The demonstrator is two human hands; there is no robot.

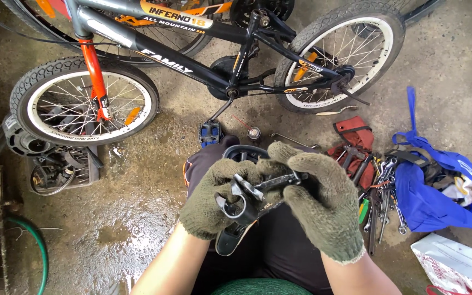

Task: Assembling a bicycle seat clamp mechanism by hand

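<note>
Both gloved hands, left (214, 199) and right (318, 202), grip the saddle clamp (252, 191) closed-fisted, steadying it over the lap beside the bike (192, 60).

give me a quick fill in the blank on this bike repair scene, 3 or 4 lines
1. Both hands, left hand and right hand, wear knitted gloves of ____ colour.
2. Together they hold a black bicycle ____ with its metal clamp over the person's lap.
3. The small bicycle on the wet concrete floor has a fork coloured ____.
4. The spanners lie beside a ____ cloth bag.

Missing words: green; saddle; orange; blue
</note>
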